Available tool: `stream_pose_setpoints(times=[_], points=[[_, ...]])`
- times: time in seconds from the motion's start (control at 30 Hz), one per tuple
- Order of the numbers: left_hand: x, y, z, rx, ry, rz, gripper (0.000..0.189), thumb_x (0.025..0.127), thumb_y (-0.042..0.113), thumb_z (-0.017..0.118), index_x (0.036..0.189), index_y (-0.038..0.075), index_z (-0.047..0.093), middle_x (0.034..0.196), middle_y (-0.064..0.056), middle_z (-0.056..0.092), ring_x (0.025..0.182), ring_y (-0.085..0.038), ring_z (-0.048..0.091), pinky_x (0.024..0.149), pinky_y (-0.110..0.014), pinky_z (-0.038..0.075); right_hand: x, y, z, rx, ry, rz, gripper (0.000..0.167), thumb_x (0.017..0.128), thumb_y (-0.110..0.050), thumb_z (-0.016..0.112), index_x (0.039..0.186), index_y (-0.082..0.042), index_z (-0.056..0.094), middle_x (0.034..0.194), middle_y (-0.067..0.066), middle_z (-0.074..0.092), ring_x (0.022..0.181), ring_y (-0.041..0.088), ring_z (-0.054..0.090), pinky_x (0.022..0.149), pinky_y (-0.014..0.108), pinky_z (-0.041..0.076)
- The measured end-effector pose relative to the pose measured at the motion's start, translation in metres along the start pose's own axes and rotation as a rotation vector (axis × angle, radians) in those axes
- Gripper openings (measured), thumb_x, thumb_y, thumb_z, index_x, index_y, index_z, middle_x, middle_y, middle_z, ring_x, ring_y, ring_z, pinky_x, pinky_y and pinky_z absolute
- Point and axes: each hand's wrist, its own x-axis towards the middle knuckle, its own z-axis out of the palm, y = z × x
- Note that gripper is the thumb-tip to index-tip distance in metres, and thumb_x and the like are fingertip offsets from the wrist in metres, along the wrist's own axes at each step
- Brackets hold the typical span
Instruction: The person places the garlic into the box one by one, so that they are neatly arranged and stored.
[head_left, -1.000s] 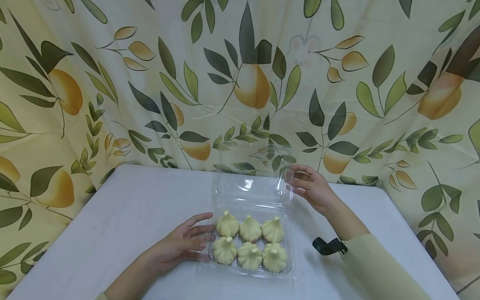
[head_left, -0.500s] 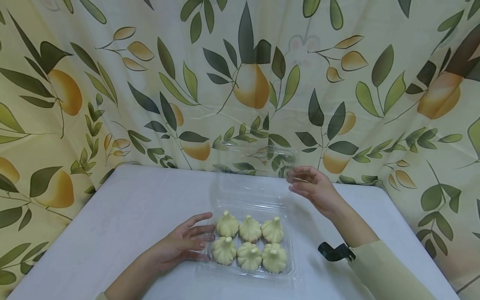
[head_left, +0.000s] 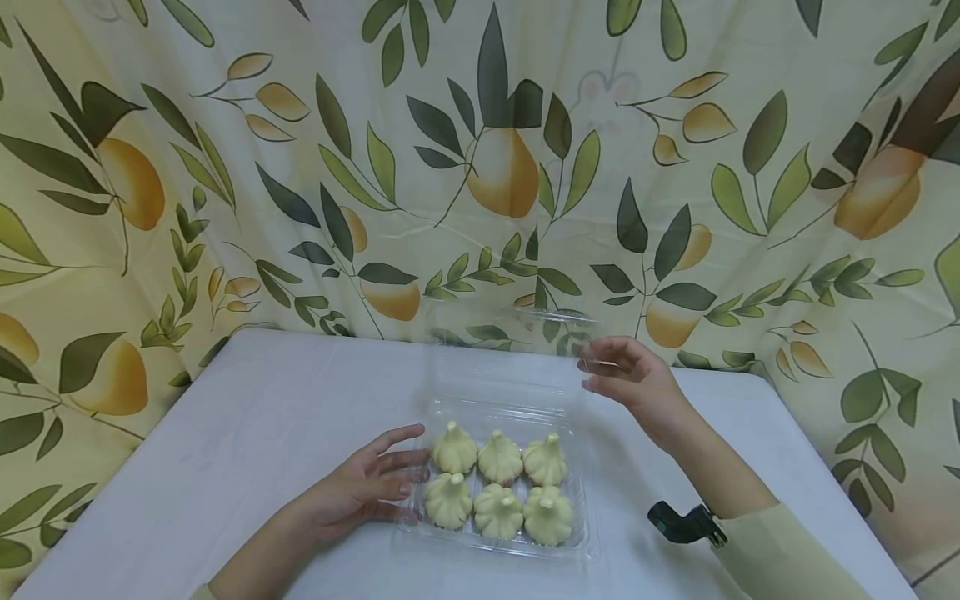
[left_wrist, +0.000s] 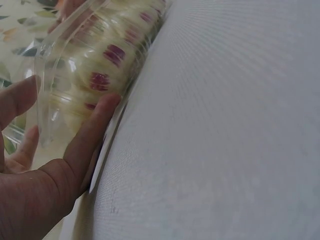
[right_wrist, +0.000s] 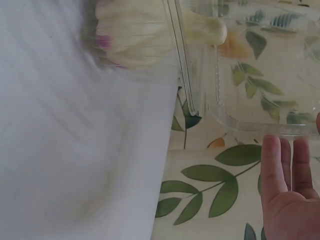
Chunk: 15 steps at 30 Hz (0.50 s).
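A clear plastic clamshell box [head_left: 495, 547] lies on the table with its lid [head_left: 502, 367] raised at the back. Two rows of pale garlic bulbs [head_left: 498, 512], or garlic-shaped pieces, fill its base. Purple patches show on their lower sides [left_wrist: 100, 81] in the left wrist view. My left hand [head_left: 363, 487] rests against the box's left side, fingers spread and fairly straight. At the lid's right edge is my right hand [head_left: 645, 392]. Its extended fingertips [right_wrist: 271, 142] touch the lid rim in the right wrist view, where the thumb is mostly cut off.
A white cloth covers the table [head_left: 300, 400]. Behind it hangs a curtain [head_left: 510, 167] printed with fruit and leaves. A black device [head_left: 686, 523] sits at the right sleeve's cuff.
The lid's far edge has dropped lower in the head view. My right hand has shifted slightly right and toward me, its fingers looser on the lid. My left hand has stayed put.
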Motion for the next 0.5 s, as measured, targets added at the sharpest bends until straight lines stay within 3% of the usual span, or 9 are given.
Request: stream_pose_setpoints(times=[0.17,0.33,0.5], points=[[0.000,0.000,0.001,0.003,0.007,-0.004,0.079,0.094,0.000,0.061,0.159,0.017,0.018,0.160,-0.027,0.023,0.139,-0.038,0.041,0.094,-0.053,0.052,-0.009,-0.002,0.002,-0.081,0.001,-0.046,0.042,0.092,-0.004,0.069,0.129,-0.006,0.050,0.128,0.003,0.061,0.115,0.011,0.064,0.091,0.024,0.055],[0.000,0.001,0.002,0.005,0.017,-0.011,0.080,0.094,0.001,0.061,0.159,0.016,0.017,0.160,-0.026,0.023,0.139,-0.038,0.042,0.095,-0.052,0.052,-0.018,-0.003,0.003,-0.132,0.003,-0.087,0.045,0.090,-0.005,0.072,0.130,-0.004,0.051,0.129,0.009,0.061,0.115,0.013,0.062,0.089,0.024,0.056],[0.000,0.001,0.002,0.001,0.023,-0.013,0.080,0.094,0.001,0.061,0.159,0.016,0.018,0.160,-0.026,0.024,0.138,-0.035,0.043,0.094,-0.052,0.053,-0.030,-0.002,0.004,-0.149,0.004,-0.117,0.041,0.088,-0.001,0.073,0.123,-0.002,0.053,0.121,0.005,0.062,0.111,0.011,0.061,0.087,0.024,0.056]])
